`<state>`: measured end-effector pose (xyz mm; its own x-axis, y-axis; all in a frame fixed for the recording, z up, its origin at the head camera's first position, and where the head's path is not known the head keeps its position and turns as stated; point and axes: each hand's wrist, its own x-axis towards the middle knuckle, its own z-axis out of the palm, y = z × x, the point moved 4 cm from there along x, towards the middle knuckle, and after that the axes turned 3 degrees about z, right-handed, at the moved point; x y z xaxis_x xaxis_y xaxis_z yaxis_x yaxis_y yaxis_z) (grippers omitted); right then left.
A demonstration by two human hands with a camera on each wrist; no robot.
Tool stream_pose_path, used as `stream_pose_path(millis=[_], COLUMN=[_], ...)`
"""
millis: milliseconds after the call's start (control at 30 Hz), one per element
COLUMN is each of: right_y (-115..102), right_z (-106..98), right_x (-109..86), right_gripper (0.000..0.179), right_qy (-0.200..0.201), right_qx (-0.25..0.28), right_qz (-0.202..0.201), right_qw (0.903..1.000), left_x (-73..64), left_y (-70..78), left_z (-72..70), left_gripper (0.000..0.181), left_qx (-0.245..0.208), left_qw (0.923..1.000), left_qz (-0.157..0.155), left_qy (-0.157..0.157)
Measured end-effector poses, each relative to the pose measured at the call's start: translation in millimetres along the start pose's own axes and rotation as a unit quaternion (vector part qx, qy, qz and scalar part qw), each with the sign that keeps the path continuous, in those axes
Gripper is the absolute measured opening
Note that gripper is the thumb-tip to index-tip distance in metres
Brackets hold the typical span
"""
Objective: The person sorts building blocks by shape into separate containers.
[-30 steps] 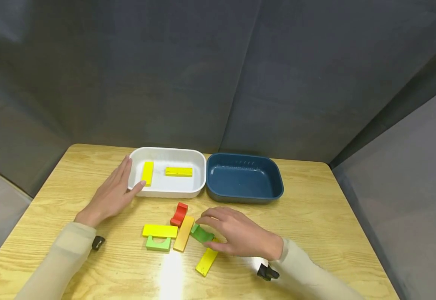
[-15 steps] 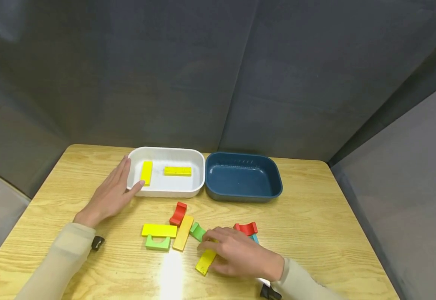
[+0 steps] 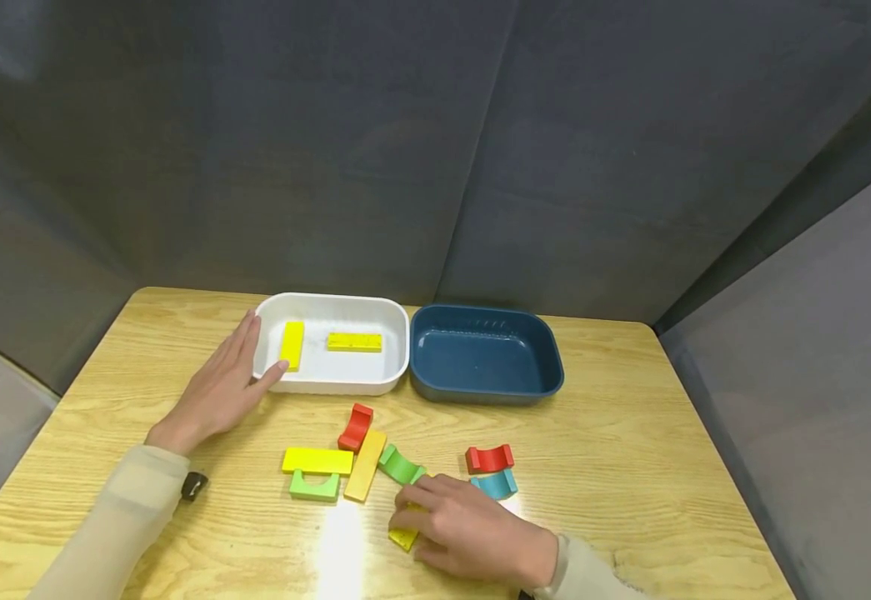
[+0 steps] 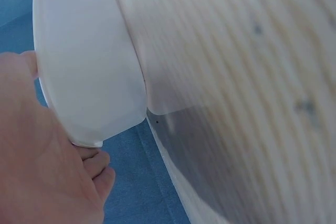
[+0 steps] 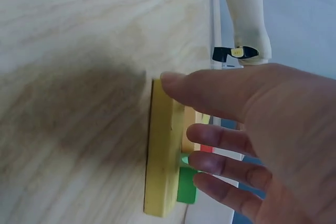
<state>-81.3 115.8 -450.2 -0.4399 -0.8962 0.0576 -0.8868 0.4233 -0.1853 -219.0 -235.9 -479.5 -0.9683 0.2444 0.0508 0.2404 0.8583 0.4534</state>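
Note:
In the head view my left hand (image 3: 217,383) rests against the left end of a white tray (image 3: 341,389), fingers straight along its side and thumb over the front rim. Two yellow blocks (image 3: 355,342) lie inside it. My right hand (image 3: 473,533) reaches over a yellow block (image 3: 403,538) on the table and partly hides it. In the right wrist view the thumb is at one end of this yellow block (image 5: 163,150), and the slightly bent fingers are spread on its far side, seemingly off it. A green arched block (image 3: 401,465) lies just beyond.
A dark blue tray (image 3: 488,396) stands against the white one. Left of the right hand lie a red arch (image 3: 356,427), an orange-yellow block (image 3: 365,467), a yellow block (image 3: 318,460) and a light green arch (image 3: 315,487). Beyond it are a red arch (image 3: 490,459) and a blue arch (image 3: 494,484).
My right hand has moved from over the green arch toward me, onto the yellow block, uncovering the red and blue arches. The left hand stays at the white tray.

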Motion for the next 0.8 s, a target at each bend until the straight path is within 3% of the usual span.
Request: stream_pose_path(millis=[567,800], right_y=[-4,-4], right_z=[11,9], right_x=[3.4,2.6], right_gripper=[0.024,0.028], right_qy=[-0.010,-0.032], right_qx=[-0.042,-0.055], right_qz=[-0.020,-0.017], right_qw=[0.9989,0.9978], left_x=[-0.1,0.3], left_y=[0.7,-0.2], left_z=[0.3,1.1], left_gripper=[0.100,0.099], left_qx=[0.000,0.000], left_qw=[1.0000,1.0000], left_qz=[-0.005,-0.006], left_qy=[-0.001,0.000])
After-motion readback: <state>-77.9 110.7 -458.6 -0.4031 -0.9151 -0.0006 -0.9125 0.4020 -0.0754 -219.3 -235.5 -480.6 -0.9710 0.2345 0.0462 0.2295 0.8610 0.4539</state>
